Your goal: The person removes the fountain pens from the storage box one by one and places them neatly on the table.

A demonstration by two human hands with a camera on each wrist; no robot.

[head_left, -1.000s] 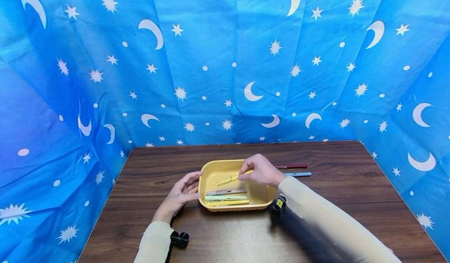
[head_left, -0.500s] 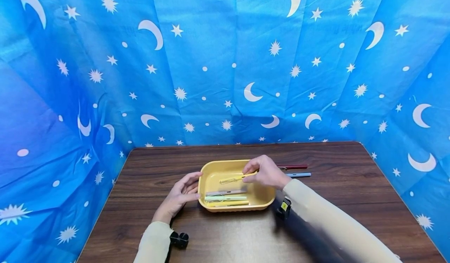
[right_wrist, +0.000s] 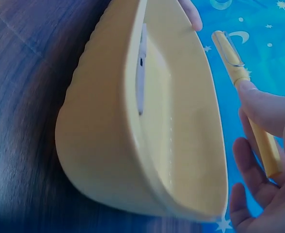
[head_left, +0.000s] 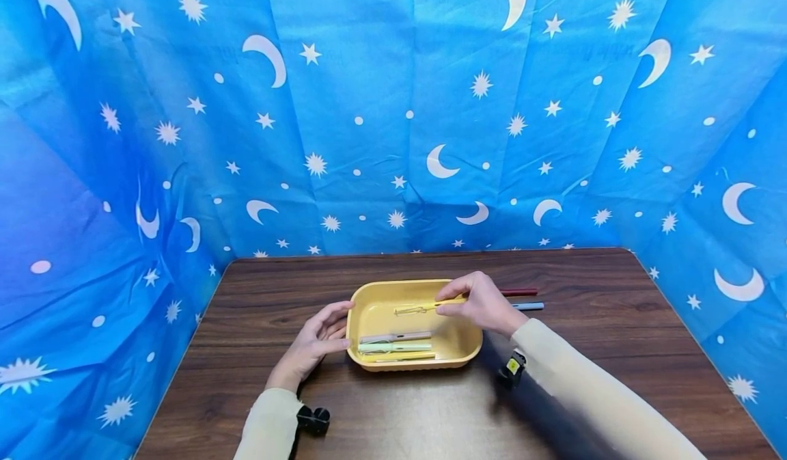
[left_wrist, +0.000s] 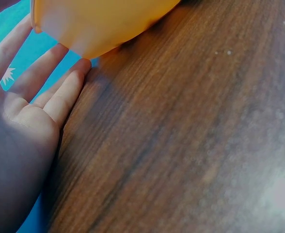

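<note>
Yellow pen point(right_wrist: 232, 62) above tray point(head_left: 456, 342) in pinching right grip point(head_left: 482, 305), blue pen point(head_left: 530, 306) partly behind, left grip point(head_left: 315, 335) relaxed.

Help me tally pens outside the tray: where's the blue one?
In the head view, the blue pen lies on the table right of the tray, partly hidden by the right hand, in front of the red pen.

Head view: bright; note glare on your table point(head_left: 402, 415), shadow beside your R sleeve point(head_left: 590, 381). Wrist views: dimmer, L blurry.
</note>
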